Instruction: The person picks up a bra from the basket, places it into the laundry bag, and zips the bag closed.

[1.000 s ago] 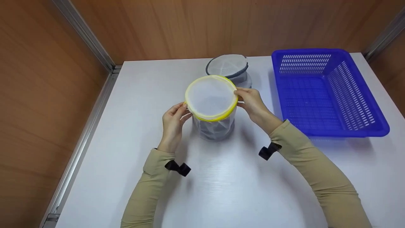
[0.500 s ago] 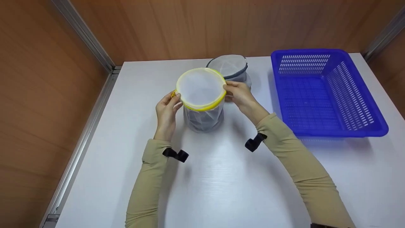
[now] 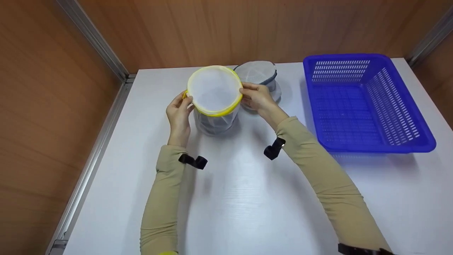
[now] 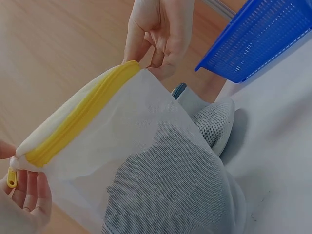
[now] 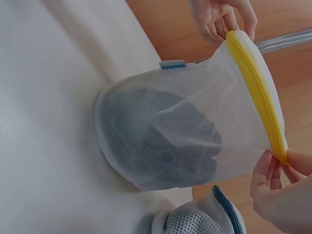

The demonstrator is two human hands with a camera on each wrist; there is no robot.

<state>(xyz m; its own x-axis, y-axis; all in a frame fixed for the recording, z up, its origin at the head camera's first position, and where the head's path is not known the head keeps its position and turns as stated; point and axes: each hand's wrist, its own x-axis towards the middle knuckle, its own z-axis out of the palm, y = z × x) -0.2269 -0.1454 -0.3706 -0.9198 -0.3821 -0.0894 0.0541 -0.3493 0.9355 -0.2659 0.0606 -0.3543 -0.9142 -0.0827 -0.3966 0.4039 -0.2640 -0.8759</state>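
Observation:
A white cylindrical mesh laundry bag (image 3: 215,90) stands upright, its round top rimmed by a yellow zipper (image 4: 83,119). Through the mesh shows a dark grey bundle (image 5: 180,131), whose kind I cannot make out. My left hand (image 3: 179,115) pinches the rim at the left, beside the yellow zip pull (image 4: 11,178). On the opposite side, my right hand (image 3: 262,102) pinches the rim between thumb and fingers. The zipper looks closed along the part that shows. Whether the base touches the table is unclear.
Just behind and to the right stands a second mesh bag (image 3: 258,72), grey with a dark blue-green rim. A blue plastic basket (image 3: 370,148) sits farther right on the white table (image 3: 233,209). Wooden panels (image 3: 212,32) close off the back and left.
Both hands have carried the yellow-rimmed laundry bag left and away from me, toward the back panel. More of the second bag's base now shows. The basket stays where it was.

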